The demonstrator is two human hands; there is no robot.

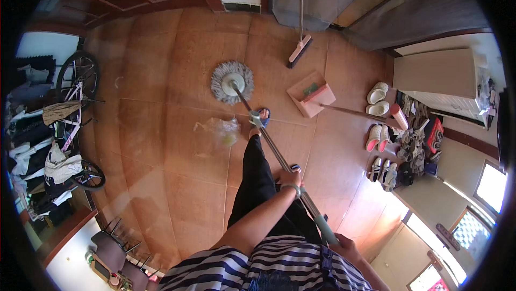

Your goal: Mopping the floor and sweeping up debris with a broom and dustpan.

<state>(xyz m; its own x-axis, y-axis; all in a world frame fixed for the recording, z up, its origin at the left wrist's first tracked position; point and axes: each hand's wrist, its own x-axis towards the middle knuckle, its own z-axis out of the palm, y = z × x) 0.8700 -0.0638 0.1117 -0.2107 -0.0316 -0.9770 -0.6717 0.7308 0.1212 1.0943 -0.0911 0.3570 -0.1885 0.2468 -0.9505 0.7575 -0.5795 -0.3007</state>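
A round spin mop with a grey string head (pixel 217 76) lies spread on the brown tiled floor ahead of me. Its metal pole (pixel 277 152) slants back towards my body. My left hand (pixel 289 179) is wrapped around the middle of that pole, a bracelet on its wrist. Lower down, near my right hip, my right hand (pixel 346 247) grips the pale green end of the handle (pixel 324 228). A crumpled clear plastic bag (pixel 219 129) sits on the tiles left of my forward foot (pixel 264 117), which wears a dark sandal.
A pink dustpan (pixel 312 107) with a long handle lies right of the mop; a pink broom (pixel 300 51) stands beyond it. Several shoes (pixel 377 138) line the right side by a cabinet (pixel 435 67). A bicycle (pixel 72 129) stands at left, chairs (pixel 109 250) lower left.
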